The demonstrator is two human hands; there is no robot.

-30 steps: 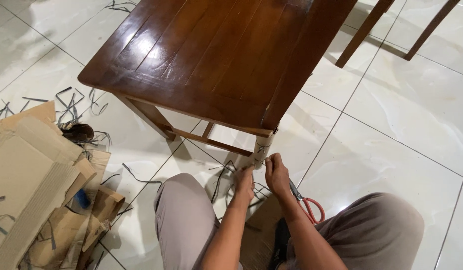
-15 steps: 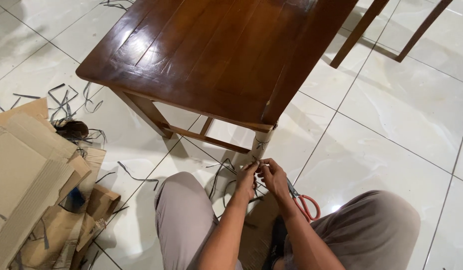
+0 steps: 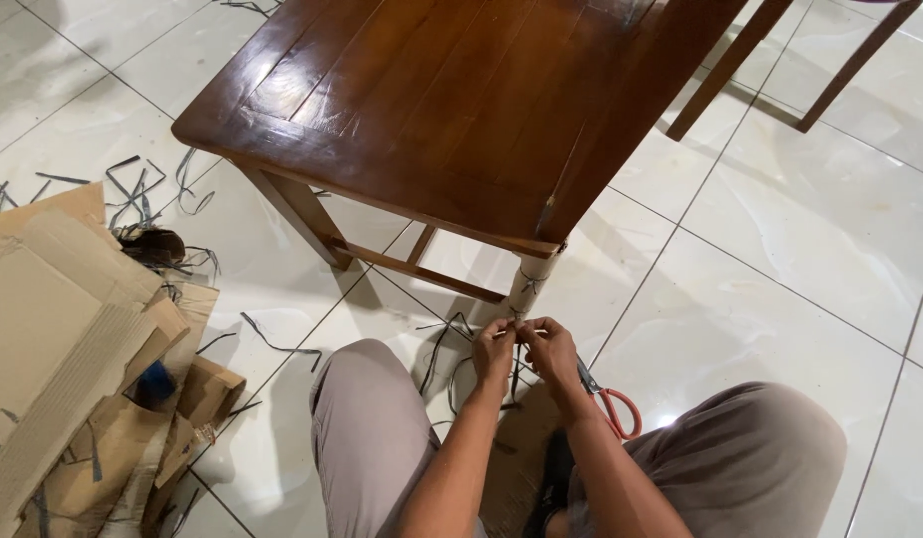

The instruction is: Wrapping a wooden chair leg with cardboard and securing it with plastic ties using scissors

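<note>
Both hands, left hand [image 3: 494, 346] and right hand [image 3: 547, 349], pinch a thin dark strap [image 3: 514, 371] at the chair leg [image 3: 530, 286] wrapping, floor level. Strap judged light, limp, slippery; grip near ends.

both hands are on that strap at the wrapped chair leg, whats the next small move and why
Probably pull the dark strap away from the wrapped leg: the left hand and right hand pinch it together just below the wrapping, and the scissors lie unused on the floor.

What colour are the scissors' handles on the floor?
Red-orange; the scissors lie beside the right hand, head view.
</note>
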